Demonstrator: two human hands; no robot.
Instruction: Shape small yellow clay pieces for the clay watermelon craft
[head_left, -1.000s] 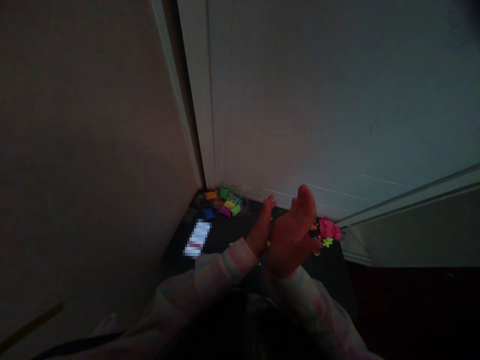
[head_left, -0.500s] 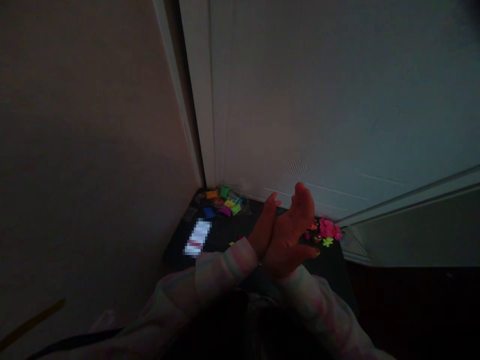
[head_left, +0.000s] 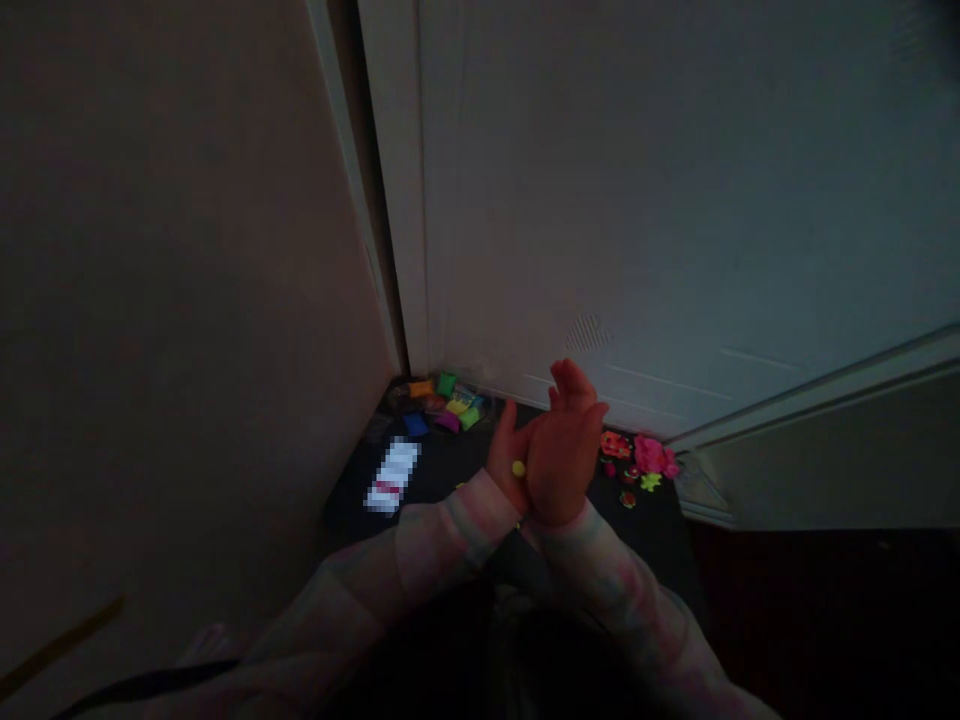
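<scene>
My left hand (head_left: 508, 455) and my right hand (head_left: 564, 460) are raised over the dark tabletop, palms facing and heels close together. A small yellow ball (head_left: 519, 469) shows at the left palm, by the edge of the right hand. The left thumb points up, while the other left fingers are largely hidden behind the right hand. On the right hand the fingers are stretched and slightly curved. Whether both palms touch the ball, I cannot tell.
Colourful small packets (head_left: 448, 422) lie in clear wrapping at the back left of the dark table (head_left: 442, 465). Nearer stands a bright pixelated rectangle (head_left: 392, 475). A pink flower-like piece (head_left: 655, 455), a yellow-green one (head_left: 651, 482) and orange-red bits (head_left: 616, 444) lie right. Pale panels (head_left: 600, 200) rise behind.
My right hand has slid back and left across the left palm, and its wrist has turned. The yellow ball now shows between the hands; half a second ago it was hidden.
</scene>
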